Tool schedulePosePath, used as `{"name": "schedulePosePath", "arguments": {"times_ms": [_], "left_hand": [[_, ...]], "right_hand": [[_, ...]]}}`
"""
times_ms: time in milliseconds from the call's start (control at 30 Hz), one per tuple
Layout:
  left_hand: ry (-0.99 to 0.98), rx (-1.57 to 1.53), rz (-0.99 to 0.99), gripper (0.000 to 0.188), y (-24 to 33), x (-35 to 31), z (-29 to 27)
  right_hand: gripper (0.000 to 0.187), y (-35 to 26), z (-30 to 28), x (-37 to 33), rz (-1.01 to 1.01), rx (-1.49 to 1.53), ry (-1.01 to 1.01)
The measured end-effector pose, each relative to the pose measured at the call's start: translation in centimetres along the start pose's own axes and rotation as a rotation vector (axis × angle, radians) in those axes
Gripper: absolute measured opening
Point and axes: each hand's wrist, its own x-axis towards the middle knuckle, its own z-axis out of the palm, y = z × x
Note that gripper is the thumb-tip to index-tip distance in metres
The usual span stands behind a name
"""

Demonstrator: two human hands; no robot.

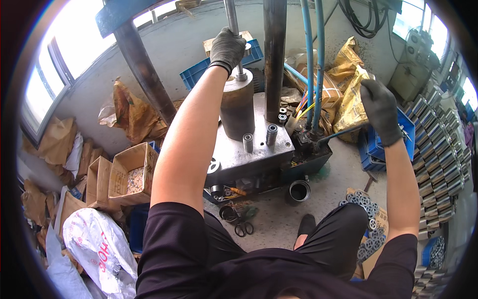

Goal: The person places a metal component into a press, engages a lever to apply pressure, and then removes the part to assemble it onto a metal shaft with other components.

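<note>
My left hand, in a dark grey work glove, is closed round an upright steel rod of the press. Below it, the rod's lower end meets the pale top of a thick, dark metal cylinder. The cylinder stands on a steel plate. Two short steel tubes stand upright in front of it. Out to the right, my right hand, gloved alike, is raised with curled fingers beside a thin lever. Whether it grips the lever's end is hidden.
Dark press columns and blue hoses rise behind the plate. Cardboard boxes and a white sack lie left. Right are blue crates and stacked metal tubes. A metal cup and scissors are on the floor.
</note>
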Motion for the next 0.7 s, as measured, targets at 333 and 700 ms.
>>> {"name": "schedulePosePath", "arguments": {"times_ms": [333,700], "left_hand": [[-0.009,-0.508,0.043,0.016,-1.5,-2.9,0.4],[-0.108,-1.343,-0.041,0.022,2.1,-28.4,-3.3]], "right_hand": [[0.022,2.2,3.6,4.1,0.231,-0.185,-0.207],[0.023,2.5,2.2,2.5,0.193,-0.189,-0.208]]}}
